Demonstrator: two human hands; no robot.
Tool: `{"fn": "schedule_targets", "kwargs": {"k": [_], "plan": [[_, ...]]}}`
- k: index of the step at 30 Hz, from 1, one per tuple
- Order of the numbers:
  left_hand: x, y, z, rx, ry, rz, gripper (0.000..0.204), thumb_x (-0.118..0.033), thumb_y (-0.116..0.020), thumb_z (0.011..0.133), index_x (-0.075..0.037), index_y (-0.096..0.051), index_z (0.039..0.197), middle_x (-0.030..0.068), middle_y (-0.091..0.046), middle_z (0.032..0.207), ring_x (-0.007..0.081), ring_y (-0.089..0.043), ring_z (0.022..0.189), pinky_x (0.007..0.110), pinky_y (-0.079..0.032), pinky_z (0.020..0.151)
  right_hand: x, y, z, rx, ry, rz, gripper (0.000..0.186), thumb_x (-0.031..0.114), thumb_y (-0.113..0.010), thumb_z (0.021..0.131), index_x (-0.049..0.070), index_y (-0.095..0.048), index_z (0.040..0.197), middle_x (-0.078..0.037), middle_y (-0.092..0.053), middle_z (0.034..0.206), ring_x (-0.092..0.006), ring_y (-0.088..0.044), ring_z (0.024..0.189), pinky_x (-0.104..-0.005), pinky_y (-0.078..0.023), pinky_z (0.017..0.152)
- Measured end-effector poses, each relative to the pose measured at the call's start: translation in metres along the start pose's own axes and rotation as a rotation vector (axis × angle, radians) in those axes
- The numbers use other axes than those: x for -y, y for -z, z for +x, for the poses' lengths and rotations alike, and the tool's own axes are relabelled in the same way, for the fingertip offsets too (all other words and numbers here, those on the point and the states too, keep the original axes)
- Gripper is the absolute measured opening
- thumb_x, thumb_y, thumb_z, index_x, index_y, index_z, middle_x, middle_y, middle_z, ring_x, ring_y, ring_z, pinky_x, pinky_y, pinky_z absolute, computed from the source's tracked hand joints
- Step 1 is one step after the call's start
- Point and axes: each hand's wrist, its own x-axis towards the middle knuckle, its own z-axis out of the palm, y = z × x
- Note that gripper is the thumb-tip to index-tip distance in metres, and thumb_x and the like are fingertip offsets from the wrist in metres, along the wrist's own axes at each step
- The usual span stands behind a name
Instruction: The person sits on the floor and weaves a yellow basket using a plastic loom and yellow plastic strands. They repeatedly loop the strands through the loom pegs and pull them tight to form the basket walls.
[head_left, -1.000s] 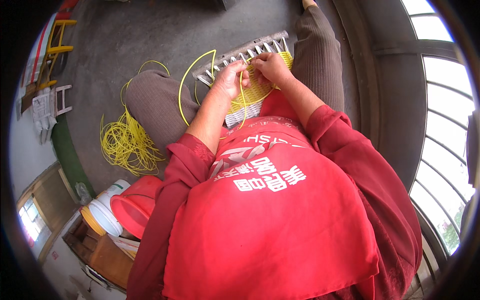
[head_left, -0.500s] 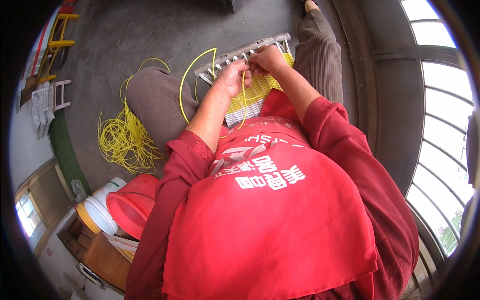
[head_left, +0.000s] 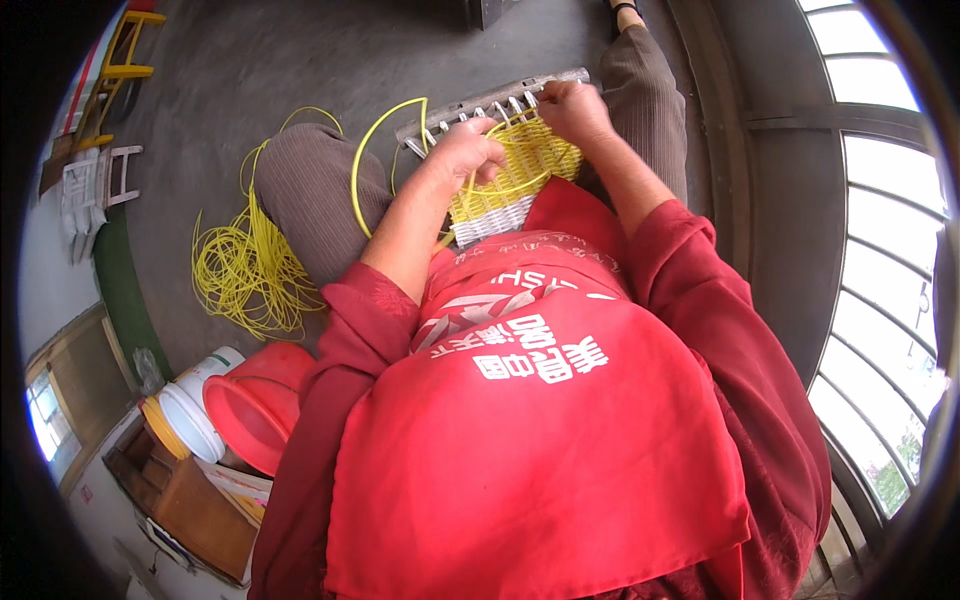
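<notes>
Hands (head_left: 468,152) (head_left: 576,112) number two, both at one yellow-and-white woven panel (head_left: 525,168).

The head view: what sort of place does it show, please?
Probably an indoor workroom or storage area: loose yellow cord lies on a grey floor, with a red tub leftward and large windows rightward.

Your left hand (head_left: 468,152) and right hand (head_left: 574,110) are apart, fingers bent.
Your left forearm (head_left: 410,225) slants forward and inward, its hand nearer your body with fingers curled rightward; your right forearm (head_left: 632,170) slants inward too, its hand a little farther out, back facing up, fingertips partly hidden.
</notes>
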Motion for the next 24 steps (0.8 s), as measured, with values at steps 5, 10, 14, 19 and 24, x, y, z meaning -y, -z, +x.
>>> {"fn": "schedule_targets", "kwargs": {"k": [5, 10, 14, 19, 24], "plan": [[-0.008, 0.030, -0.015, -0.236, -0.190, 0.867, 0.047, 0.000, -0.055, 0.067, -0.003, -0.057, 0.114, 0.0136, -0.061, 0.072, 0.0150, -0.052, 0.045, 0.032, -0.042, 0.043, -0.036, 0.097, 0.014, -0.287, -0.136, -0.370, 0.017, 0.027, -0.059, 0.074, 0.018, -0.067, 0.086, -0.010, -0.066, 0.086, -0.0307, -0.063, 0.083, -0.0392, -0.050, 0.073], [-0.029, 0.049, -0.041, -0.250, -0.195, 1.343, 0.022, -0.011, -0.055, 0.072, -0.007, -0.065, 0.091, 0.0163, -0.064, 0.095, 0.0336, -0.061, 0.091, 0.042, -0.049, 0.076, -0.125, 0.245, -0.013, -0.479, -0.306, -0.645, 0.022, 0.032, -0.054, 0.077, 0.018, -0.066, 0.091, -0.011, -0.065, 0.092, -0.0311, -0.062, 0.085, -0.0381, -0.049, 0.074], [-0.056, 0.060, -0.069, -0.284, -0.316, 1.530, 0.021, -0.006, -0.051, 0.072, -0.007, -0.065, 0.088, 0.0157, -0.064, 0.091, 0.0343, -0.061, 0.088, 0.044, -0.048, 0.075, -0.275, 0.375, -0.099, -0.538, -0.628, -0.861, 0.041, 0.039, -0.051, 0.081, 0.001, -0.065, 0.091, -0.023, -0.062, 0.096, -0.0396, -0.059, 0.093, -0.0452, -0.046, 0.077], [-0.064, 0.078, -0.074, -0.452, -0.402, 1.268, 0.021, -0.010, -0.054, 0.073, -0.008, -0.065, 0.090, 0.0169, -0.064, 0.088, 0.0339, -0.061, 0.084, 0.042, -0.048, 0.072, -0.312, 0.404, -0.204, -0.456, -1.028, -0.813, 0.039, 0.027, -0.054, 0.073, 0.000, -0.065, 0.099, -0.021, -0.062, 0.104, -0.0355, -0.059, 0.099, -0.0441, -0.045, 0.084], [-0.055, 0.068, -0.062, -0.455, -0.577, 0.989, 0.026, -0.015, -0.057, 0.075, -0.005, -0.064, 0.097, 0.0170, -0.064, 0.083, 0.0292, -0.062, 0.078, 0.035, -0.047, 0.070, -0.127, 0.279, -0.128, -0.816, -0.040, -0.855, 0.039, 0.021, -0.060, 0.073, 0.009, -0.059, 0.109, -0.011, -0.060, 0.109, -0.0286, -0.056, 0.103, -0.0385, -0.045, 0.088]]}}
